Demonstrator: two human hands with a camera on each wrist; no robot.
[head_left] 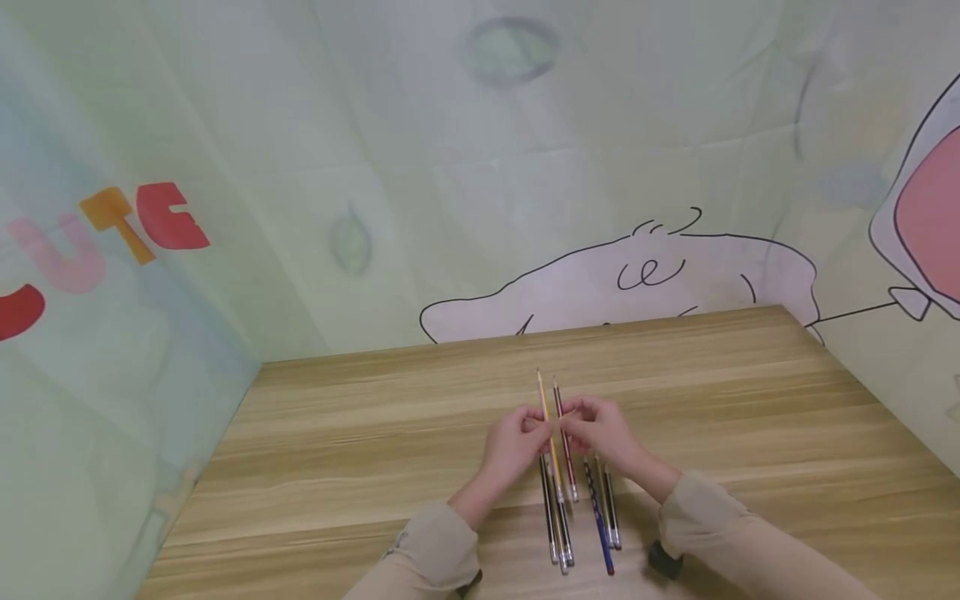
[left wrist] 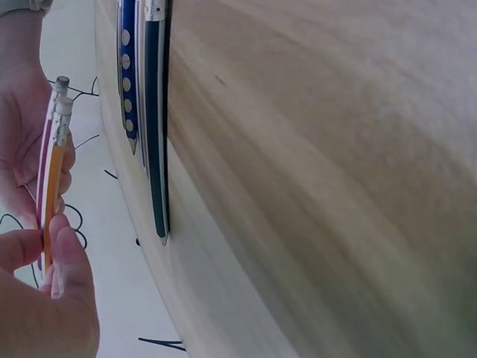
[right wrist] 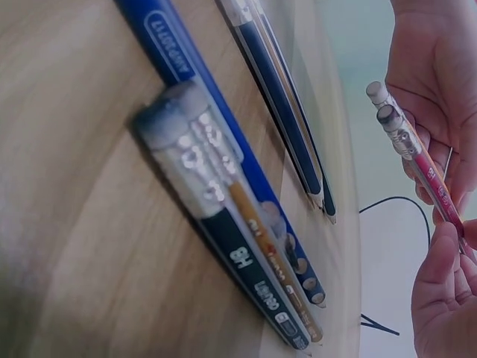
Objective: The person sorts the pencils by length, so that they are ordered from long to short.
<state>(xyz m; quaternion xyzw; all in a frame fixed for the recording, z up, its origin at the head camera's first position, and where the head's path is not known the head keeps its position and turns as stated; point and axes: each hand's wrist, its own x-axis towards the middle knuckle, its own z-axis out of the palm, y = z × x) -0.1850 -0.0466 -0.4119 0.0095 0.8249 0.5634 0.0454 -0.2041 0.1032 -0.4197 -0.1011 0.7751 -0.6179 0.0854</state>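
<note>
Raised a little over the table, my left hand [head_left: 508, 450] pinches a yellow pencil [head_left: 543, 390] between thumb and fingers. Close beside it my right hand [head_left: 609, 435] pinches a dark red pencil [head_left: 557, 396]. Both pencils point away from me, eraser ends toward me, nearly side by side. Below the left hand lies a group of several dark pencils [head_left: 550, 517]. Under the right hand are a blue pencil [head_left: 600, 527] with round dots, a dark green pencil [right wrist: 246, 261] marked HB and a brownish pencil [right wrist: 272, 257]. The hands partly hide their upper ends.
The wood-grain table [head_left: 360, 433] reaches out on both sides of the hands. Behind it hangs a pale printed backdrop [head_left: 420, 183] with a cartoon figure, and coloured letters [head_left: 174, 218] show at the left. A dark object [head_left: 664, 560] sits at the right cuff.
</note>
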